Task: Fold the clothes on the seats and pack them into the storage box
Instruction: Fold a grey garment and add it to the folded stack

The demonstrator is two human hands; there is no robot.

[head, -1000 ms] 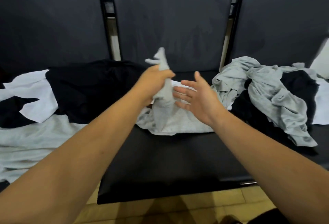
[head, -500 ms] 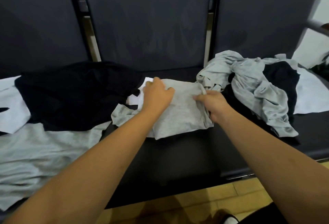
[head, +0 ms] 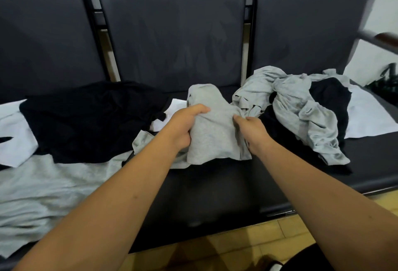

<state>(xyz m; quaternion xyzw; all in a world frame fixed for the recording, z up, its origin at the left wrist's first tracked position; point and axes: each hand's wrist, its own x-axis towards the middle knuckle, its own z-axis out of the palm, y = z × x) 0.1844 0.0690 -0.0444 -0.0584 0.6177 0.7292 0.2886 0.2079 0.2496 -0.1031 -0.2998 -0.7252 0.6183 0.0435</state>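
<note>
My left hand (head: pixel 185 126): grips the grey shirt (head: pixel 215 139) by its left edge.
My right hand (head: pixel 251 130): pinches its right edge.
Open room: bare seat (head: pixel 215 195) in front of the shirt.

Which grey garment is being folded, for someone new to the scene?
Find the middle black seat. The grey garment there sits between the left hand and right hand, both gripping it. Unlike the crumpled grey heap rightward and the flat grey shirt leftward, it is a compact folded bundle.

folded grey garment (head: pixel 213 128) between gripping left hand (head: pixel 183 127) and right hand (head: pixel 251 129) on dark seat (head: pixel 215 184)
</note>
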